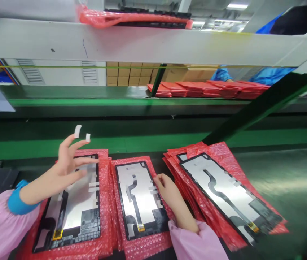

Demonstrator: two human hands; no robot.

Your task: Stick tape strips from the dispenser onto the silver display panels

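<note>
My left hand (70, 162) is raised over the left display panel (84, 195), fingers spread apart. Two small white pieces of tape (78, 131) stick to its fingertips. The middle display panel (145, 202) lies face down, a dark flex cable (134, 198) running along its silver back. At this panel's right edge, beside short tape strips, my right hand (166, 186) has thumb and finger pinched together; what is between them is hidden. Another display panel (223, 191) lies slanted to the right. Red bubble-wrap bags (139, 249) lie under all the panels.
A green diagonal post (250, 104) rises behind the right stack. Above runs a white shelf beam (142, 45) with a red-wrapped panel (99, 18) on it. Across the line, red bags (210, 88) lie in a row near another person's blue sleeve (220, 73).
</note>
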